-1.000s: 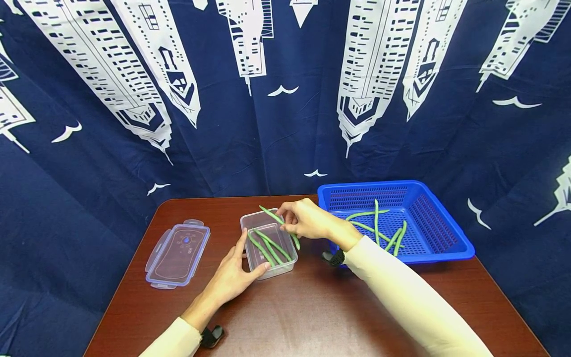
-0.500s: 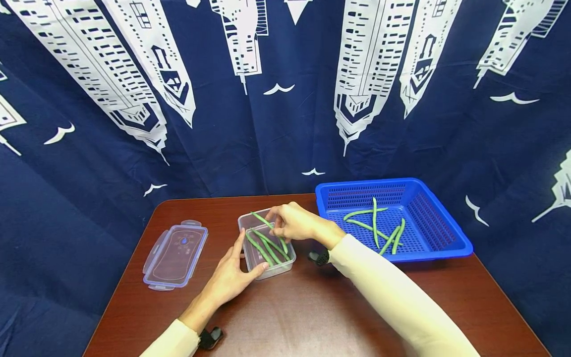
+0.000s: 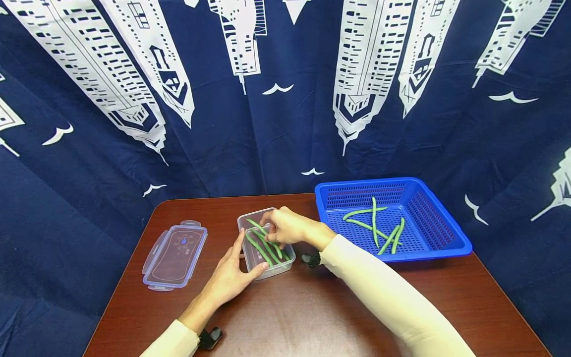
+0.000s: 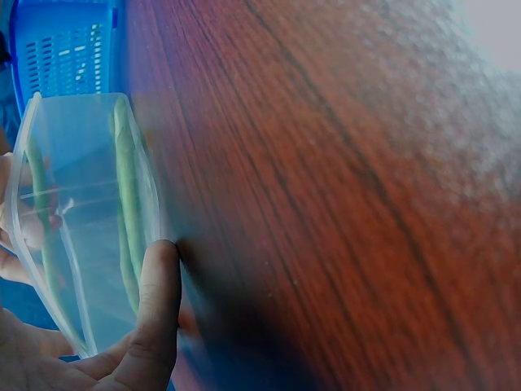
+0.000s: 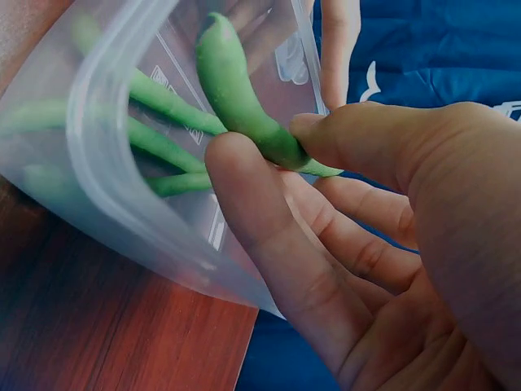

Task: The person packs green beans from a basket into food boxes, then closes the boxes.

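A clear plastic food container (image 3: 275, 270) stands on the table with several green beans (image 3: 258, 249) lying lengthwise inside. My left hand (image 3: 232, 277) holds its left end, the thumb (image 4: 159, 285) along the near wall and the fingers on the far side. Over the container's right side, my right hand (image 3: 290, 228) pinches a green bean (image 5: 236, 90) between thumb and fingertip, as the right wrist view shows. That bean slants down into the container, below the rim. Part of it is hidden behind the right fingers in the head view.
On the right, a blue perforated basket (image 3: 428, 255) holds several more green beans (image 3: 374, 223). A clear lid with a blue seal (image 3: 178, 255) lies flat at the left on the brown table (image 3: 285, 317). Behind the table hangs a navy printed curtain (image 3: 285, 134).
My right hand has moved left and lowered the green bean from above the rim into the container. My left hand has stayed on the container.
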`<state>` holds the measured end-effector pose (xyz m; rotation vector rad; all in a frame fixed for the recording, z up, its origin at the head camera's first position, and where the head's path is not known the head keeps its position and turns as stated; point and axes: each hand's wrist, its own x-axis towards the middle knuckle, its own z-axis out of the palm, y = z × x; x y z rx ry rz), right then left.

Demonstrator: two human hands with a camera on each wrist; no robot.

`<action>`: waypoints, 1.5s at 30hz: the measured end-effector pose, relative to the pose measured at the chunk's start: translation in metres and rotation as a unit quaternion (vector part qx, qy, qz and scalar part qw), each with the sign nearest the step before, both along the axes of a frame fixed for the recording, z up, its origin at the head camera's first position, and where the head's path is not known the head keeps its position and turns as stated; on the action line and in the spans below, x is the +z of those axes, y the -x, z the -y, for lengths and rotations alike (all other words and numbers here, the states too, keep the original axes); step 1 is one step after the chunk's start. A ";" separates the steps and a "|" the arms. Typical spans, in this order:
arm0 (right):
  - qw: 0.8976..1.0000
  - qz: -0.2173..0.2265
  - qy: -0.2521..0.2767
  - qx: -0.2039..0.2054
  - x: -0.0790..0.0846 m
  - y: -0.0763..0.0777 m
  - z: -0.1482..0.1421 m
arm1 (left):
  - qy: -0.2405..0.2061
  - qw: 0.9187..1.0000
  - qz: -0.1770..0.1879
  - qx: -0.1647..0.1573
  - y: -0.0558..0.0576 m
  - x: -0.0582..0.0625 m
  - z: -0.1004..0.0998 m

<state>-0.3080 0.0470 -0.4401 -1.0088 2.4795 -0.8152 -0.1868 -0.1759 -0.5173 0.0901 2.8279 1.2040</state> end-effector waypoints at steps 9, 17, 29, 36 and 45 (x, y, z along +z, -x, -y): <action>1.000 0.008 -0.010 0.004 0.002 -0.004 0.008 | 0.005 1.000 -0.004 0.005 -0.001 0.003 0.003; 1.000 0.013 -0.007 0.001 0.001 -0.004 0.008 | -0.002 1.000 -0.001 0.001 0.000 0.005 0.004; 1.000 -0.016 0.021 -0.001 0.011 -0.011 -0.007 | -0.003 1.000 -0.004 -0.006 0.001 0.004 0.001; 0.998 -0.054 0.041 0.006 0.023 -0.014 -0.017 | 0.011 1.000 0.007 0.001 -0.001 0.005 0.001; 0.994 -0.087 0.062 -0.006 0.032 -0.017 -0.038 | 0.003 1.000 0.006 0.002 -0.004 0.003 0.001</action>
